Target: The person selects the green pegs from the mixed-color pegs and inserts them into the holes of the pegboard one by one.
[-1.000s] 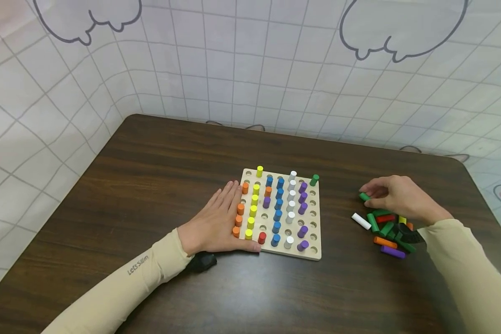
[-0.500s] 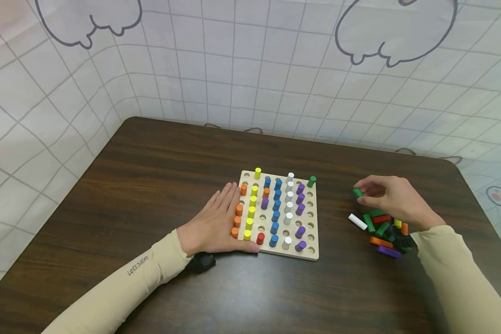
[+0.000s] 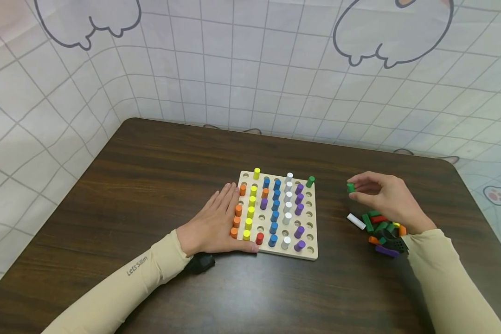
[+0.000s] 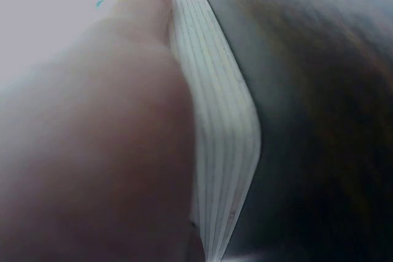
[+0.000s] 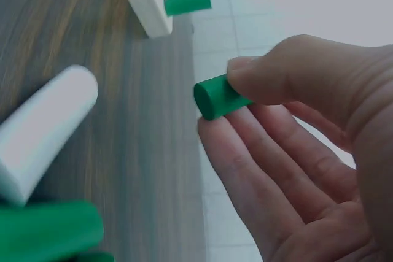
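My right hand (image 3: 384,197) pinches a green peg (image 5: 215,97) between thumb and fingers, above the table to the right of the pegboard. The light wooden pegboard (image 3: 311,253) bears columns of orange, yellow, blue, white and purple pegs. One standing green peg (image 3: 311,181) is at its back right corner, and a red peg (image 3: 260,238) is in the front row. Bare holes show along the right column. Against the board's left side and front left corner rests my left hand (image 3: 217,227), fingers straight, thumb along the front edge; the left wrist view shows it blurred.
Loose green, red, yellow, orange and purple pegs lie in a pile under my right wrist, with a purple peg (image 3: 387,251) in front. A white peg (image 3: 356,221) lies at the pile's left. The dark wooden table (image 3: 171,148) meets a grid-patterned cloth (image 3: 242,69) behind.
My right hand has moved left, away from the pile, with the green peg, which is now turned more upright. The left hand stays on the board. The head view has shifted slightly.
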A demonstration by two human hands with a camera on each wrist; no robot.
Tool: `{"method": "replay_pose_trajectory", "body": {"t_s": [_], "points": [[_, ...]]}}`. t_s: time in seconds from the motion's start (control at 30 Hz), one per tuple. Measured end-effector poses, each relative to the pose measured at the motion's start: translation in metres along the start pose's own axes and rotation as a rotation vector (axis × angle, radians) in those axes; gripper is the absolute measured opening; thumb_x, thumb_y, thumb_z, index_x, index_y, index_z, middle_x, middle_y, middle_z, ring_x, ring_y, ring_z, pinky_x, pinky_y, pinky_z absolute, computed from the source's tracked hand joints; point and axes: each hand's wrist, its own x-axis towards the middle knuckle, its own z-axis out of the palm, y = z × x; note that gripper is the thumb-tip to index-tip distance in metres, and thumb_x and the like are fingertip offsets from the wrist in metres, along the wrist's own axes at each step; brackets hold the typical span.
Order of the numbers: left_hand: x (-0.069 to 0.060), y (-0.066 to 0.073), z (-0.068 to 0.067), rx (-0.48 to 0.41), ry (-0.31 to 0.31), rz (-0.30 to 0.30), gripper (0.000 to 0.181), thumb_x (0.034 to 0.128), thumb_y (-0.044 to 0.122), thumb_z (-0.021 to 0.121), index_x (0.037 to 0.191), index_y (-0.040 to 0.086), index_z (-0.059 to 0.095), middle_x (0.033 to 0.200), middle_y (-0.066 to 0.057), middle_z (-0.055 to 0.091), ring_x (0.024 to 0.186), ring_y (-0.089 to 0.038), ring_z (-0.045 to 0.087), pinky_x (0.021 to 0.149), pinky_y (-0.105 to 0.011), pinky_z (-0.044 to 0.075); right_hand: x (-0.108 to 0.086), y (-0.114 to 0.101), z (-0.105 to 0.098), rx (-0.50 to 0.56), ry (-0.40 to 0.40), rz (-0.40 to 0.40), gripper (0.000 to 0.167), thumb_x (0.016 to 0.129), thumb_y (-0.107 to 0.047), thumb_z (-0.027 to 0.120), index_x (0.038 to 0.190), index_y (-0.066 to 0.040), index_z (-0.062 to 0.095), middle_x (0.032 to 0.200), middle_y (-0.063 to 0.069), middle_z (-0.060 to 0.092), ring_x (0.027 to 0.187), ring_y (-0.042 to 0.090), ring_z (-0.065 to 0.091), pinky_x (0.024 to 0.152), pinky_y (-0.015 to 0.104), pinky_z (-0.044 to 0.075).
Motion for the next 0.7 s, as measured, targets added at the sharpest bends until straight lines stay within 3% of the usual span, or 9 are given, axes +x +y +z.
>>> {"method": "replay_pose_trajectory", "body": {"t_s": [0.17,0.33,0.5,0.7], "points": [[0.0,0.0,0.0,0.0,-0.007,-0.004,0.136,0.0776,0.086,0.061,0.166,0.005,-0.002,0.177,-0.013,-0.006,0.166,-0.031,-0.002,0.135,-0.052,0.009,0.003,-0.007,0.005,0.088,0.047,0.03,0.034,0.094,-0.041,0.076,0.124,-0.025,0.071,0.117,0.005,0.077,0.09,-0.019,0.063,0.076,0.017,0.055],[0.0,0.0,0.0,-0.005,-0.008,-0.002,0.135,0.0779,0.085,0.062,0.166,0.005,-0.002,0.177,-0.012,-0.006,0.166,-0.032,-0.002,0.135,-0.052,0.009,0.007,-0.013,0.011,0.198,0.09,0.087,0.037,0.092,-0.045,0.077,0.124,-0.029,0.07,0.115,-0.011,0.074,0.096,-0.012,0.068,0.08,0.016,0.054],[0.0,-0.001,0.0,-0.004,-0.005,0.001,0.135,0.0781,0.085,0.062,0.166,0.005,-0.002,0.177,-0.012,-0.006,0.166,-0.032,-0.002,0.135,-0.052,0.009,0.009,-0.018,0.017,0.3,0.131,0.08,0.038,0.094,-0.04,0.076,0.127,-0.023,0.07,0.109,-0.021,0.07,0.097,-0.009,0.069,0.08,0.016,0.054],[0.0,-0.001,0.0,-0.006,0.0,0.008,0.135,0.0779,0.085,0.062,0.166,0.005,-0.002,0.177,-0.013,-0.006,0.166,-0.032,-0.002,0.135,-0.053,0.008,0.01,-0.027,0.024,0.426,0.179,0.088,0.044,0.094,-0.036,0.077,0.13,-0.015,0.068,0.106,-0.019,0.071,0.098,-0.004,0.071,0.083,0.014,0.055]]}}
